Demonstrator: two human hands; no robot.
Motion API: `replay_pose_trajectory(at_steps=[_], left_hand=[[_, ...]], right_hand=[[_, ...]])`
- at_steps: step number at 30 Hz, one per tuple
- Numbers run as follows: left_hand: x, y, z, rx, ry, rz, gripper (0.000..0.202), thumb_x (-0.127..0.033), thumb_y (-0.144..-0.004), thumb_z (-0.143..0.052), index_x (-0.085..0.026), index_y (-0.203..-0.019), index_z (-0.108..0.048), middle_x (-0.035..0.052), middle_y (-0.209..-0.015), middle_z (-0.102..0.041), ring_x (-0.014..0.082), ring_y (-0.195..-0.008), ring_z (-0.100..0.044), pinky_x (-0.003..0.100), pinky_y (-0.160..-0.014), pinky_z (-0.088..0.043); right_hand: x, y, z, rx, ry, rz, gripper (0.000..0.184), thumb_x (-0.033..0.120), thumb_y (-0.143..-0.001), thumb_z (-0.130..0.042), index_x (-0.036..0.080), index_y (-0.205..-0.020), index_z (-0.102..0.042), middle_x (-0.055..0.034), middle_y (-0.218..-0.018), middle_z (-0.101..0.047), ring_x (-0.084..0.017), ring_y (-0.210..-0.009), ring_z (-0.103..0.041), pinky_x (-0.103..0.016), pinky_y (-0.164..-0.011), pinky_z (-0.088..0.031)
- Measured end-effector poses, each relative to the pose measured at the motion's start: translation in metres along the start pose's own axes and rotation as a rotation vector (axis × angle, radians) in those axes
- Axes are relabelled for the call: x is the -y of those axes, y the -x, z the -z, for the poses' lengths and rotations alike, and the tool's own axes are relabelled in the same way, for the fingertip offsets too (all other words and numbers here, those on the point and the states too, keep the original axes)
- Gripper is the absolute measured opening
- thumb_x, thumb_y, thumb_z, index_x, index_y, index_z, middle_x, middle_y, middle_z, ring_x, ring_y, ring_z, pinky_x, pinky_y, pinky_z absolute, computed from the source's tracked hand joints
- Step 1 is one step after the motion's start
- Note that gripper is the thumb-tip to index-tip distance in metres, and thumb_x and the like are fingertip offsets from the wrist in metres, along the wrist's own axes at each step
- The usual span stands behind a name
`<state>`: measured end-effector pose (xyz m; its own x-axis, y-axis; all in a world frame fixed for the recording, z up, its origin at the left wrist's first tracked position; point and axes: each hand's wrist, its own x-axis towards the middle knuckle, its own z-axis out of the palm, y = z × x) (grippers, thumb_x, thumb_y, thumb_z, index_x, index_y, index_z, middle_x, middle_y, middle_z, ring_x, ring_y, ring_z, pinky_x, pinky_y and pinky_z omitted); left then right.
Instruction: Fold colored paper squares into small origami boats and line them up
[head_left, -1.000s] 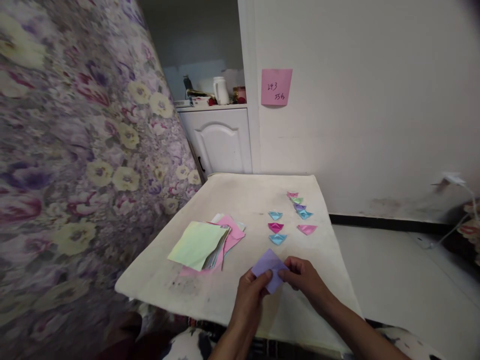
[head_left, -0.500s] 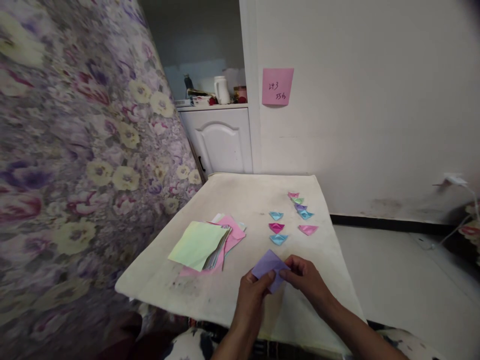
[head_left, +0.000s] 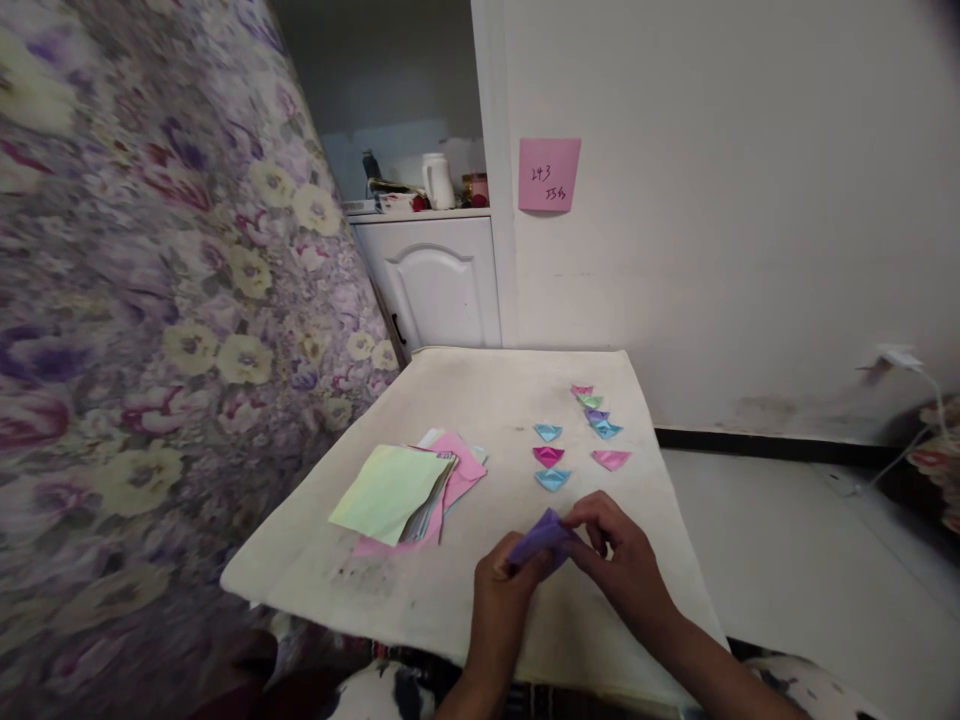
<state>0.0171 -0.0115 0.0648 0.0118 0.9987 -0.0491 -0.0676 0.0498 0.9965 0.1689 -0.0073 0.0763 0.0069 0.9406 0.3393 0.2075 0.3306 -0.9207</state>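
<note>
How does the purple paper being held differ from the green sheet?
The purple paper is pinched between the left hand and right hand, bent mid-fold; the green sheet lies flat on the stack. The purple paper looks smaller than the green sheet. Both are coloured paper.

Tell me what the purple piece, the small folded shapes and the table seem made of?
The purple piece, pinched between left hand and right hand: thin matte paper, apparently; it bends and holds creases. The small folded shapes: likely the same coloured paper, with crisp fold edges. The table: a hard off-white top, dull and stained; plastic or painted wood, I cannot tell.
</note>
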Motion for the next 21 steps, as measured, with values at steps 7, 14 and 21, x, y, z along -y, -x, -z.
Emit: replay_pose_trajectory(at_steps=[7, 14, 21], left_hand=[[0.0012, -0.0002, -0.0012, -0.003, -0.018, 0.009, 0.010, -0.024, -0.068, -0.068, -0.014, -0.066, -0.066, -0.0043, -0.054, -0.049, 0.0109, -0.055, -0.039, 0.021, -0.052, -0.030], [-0.0001, 0.0011, -0.0009, 0.020, -0.004, 0.010, 0.012, -0.025, -0.069, -0.068, -0.014, -0.073, -0.069, -0.0037, -0.054, -0.050, 0.0114, -0.055, -0.040, 0.022, -0.051, -0.031], [0.0026, 0.0007, 0.0001, 0.000, 0.063, 0.025, 0.012, -0.025, -0.068, -0.069, -0.014, -0.075, -0.070, -0.0033, -0.053, -0.052, 0.0114, -0.054, -0.040, 0.022, -0.051, -0.031]], right_hand=[[0.0019, 0.0000, 0.0016, 0.049, -0.023, 0.044, 0.008, 0.016, -0.075, -0.064, 0.023, -0.078, -0.066, -0.0010, -0.082, -0.054, -0.012, -0.062, -0.046, -0.024, -0.054, -0.037], [0.0040, 0.0025, 0.0002, 0.034, 0.035, 0.083, 0.006, 0.017, -0.076, -0.063, 0.022, -0.074, -0.064, -0.0014, -0.081, -0.055, -0.013, -0.063, -0.048, -0.024, -0.054, -0.038], [0.0060, 0.0051, 0.0013, 0.030, 0.081, 0.218, 0.009, 0.014, -0.077, -0.061, 0.022, -0.078, -0.063, -0.0033, -0.084, -0.054, -0.015, -0.070, -0.051, -0.026, -0.059, -0.042]])
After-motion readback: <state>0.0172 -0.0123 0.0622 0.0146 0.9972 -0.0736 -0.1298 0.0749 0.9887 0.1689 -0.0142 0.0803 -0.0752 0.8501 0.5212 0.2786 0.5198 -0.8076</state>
